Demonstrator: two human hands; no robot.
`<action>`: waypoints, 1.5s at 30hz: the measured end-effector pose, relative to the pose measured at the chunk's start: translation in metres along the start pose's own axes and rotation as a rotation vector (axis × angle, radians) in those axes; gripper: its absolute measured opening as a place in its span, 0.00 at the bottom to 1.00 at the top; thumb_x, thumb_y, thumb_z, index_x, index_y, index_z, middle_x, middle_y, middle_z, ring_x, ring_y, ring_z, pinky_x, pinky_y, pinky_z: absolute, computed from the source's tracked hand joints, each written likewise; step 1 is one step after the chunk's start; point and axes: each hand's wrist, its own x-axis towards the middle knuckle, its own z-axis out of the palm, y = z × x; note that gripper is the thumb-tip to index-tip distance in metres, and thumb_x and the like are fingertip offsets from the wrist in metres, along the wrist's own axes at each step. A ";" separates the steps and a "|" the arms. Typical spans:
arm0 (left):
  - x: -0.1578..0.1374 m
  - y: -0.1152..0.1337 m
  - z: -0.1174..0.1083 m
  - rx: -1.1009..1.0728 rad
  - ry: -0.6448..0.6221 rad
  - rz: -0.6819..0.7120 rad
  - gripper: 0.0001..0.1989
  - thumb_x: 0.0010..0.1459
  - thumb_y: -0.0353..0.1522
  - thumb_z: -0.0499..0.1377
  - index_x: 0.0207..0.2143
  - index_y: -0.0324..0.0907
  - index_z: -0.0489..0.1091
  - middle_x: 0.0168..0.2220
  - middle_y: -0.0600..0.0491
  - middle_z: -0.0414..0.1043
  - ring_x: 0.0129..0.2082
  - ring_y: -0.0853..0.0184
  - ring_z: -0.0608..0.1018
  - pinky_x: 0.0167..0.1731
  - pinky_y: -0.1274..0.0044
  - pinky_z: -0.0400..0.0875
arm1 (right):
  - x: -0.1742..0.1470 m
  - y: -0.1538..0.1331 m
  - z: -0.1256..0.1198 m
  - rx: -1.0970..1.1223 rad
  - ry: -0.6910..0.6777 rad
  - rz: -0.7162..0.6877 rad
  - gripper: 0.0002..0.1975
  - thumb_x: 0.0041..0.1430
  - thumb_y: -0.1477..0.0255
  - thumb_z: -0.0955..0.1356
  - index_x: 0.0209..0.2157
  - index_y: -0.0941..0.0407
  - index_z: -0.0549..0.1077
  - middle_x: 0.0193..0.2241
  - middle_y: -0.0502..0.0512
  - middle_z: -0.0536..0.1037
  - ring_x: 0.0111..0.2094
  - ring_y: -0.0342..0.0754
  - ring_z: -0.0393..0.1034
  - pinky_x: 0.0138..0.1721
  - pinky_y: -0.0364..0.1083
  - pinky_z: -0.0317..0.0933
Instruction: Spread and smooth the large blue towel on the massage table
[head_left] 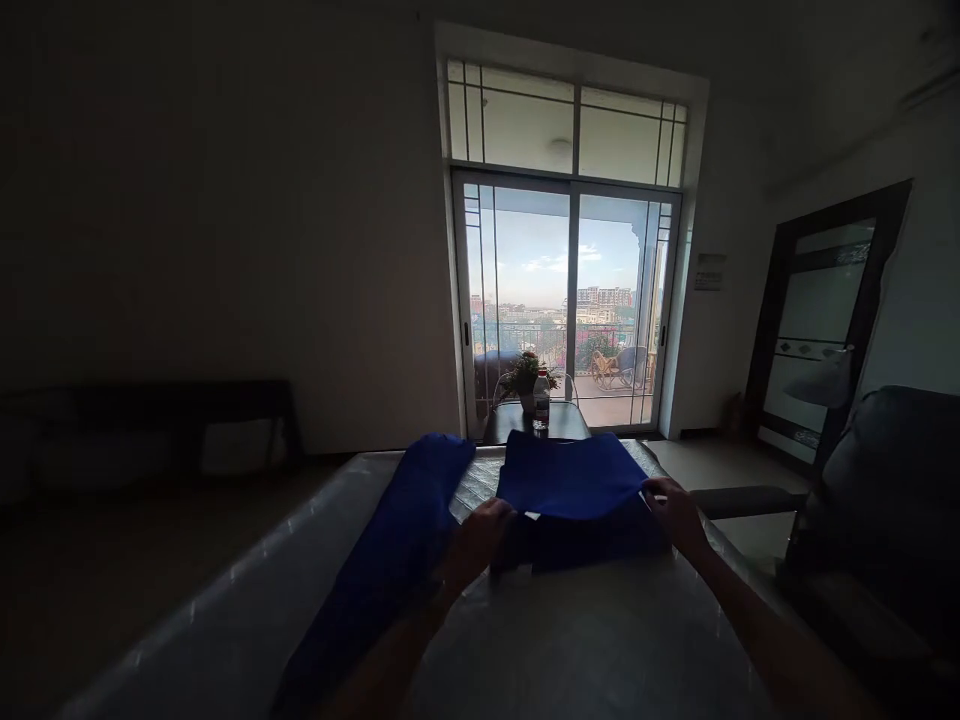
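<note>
Left hand (478, 532) pinched on the near-left corner, right hand (673, 510) pinched on the near-right corner, both gripping the same thing: a bright-blue rectangular cloth panel (574, 475). So nothing let go on either side, though too dark to make out exact finger placement. Panel straight ahead of the body, just beyond and between the hands, near edge slung from one to the other with a bit of sag. Long axis side to side, as far as can be judged from this low angle. Neither hand really nearer, basically a tie, one per corner. Left grip a touch lower in view.

Right underneath, a darker blue layer of fabric (600, 540), with a pale gap peeking out below the near edge, so held up off it there. Can't tell whether separate or part of the same piece. Over on the left, closer to the left hand, a long blue fabric bundle (375, 560) running front to back, pretty much crosswise to the panel. Passes behind the left forearm in view; can't say if touching.

All on a wide, shiny grey-covered tabletop (555, 640). Past the far edge, a clear plastic bottle with a red cap (541, 405), then a sliding glass door (517, 240).
</note>
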 end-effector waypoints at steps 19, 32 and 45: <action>-0.046 -0.025 0.019 0.354 -0.128 0.342 0.05 0.61 0.26 0.56 0.34 0.45 0.68 0.36 0.51 0.74 0.38 0.60 0.77 0.41 0.67 0.72 | -0.051 0.032 0.005 -0.488 -0.204 -0.029 0.08 0.58 0.70 0.63 0.37 0.52 0.74 0.40 0.55 0.79 0.46 0.53 0.72 0.49 0.51 0.63; -0.044 -0.006 0.034 0.290 -0.306 0.339 0.25 0.71 0.40 0.49 0.67 0.44 0.58 0.70 0.45 0.59 0.70 0.56 0.61 0.66 0.60 0.61 | -0.052 0.027 0.021 -0.463 -0.293 -0.228 0.22 0.68 0.65 0.59 0.59 0.49 0.72 0.64 0.55 0.70 0.66 0.55 0.60 0.66 0.57 0.56; -0.014 -0.032 -0.082 0.637 -0.374 -0.301 0.22 0.65 0.40 0.56 0.53 0.31 0.71 0.55 0.29 0.73 0.56 0.41 0.75 0.51 0.56 0.69 | -0.052 0.039 0.030 -0.409 -0.533 -0.161 0.29 0.72 0.52 0.52 0.67 0.44 0.63 0.69 0.51 0.62 0.71 0.54 0.51 0.71 0.62 0.49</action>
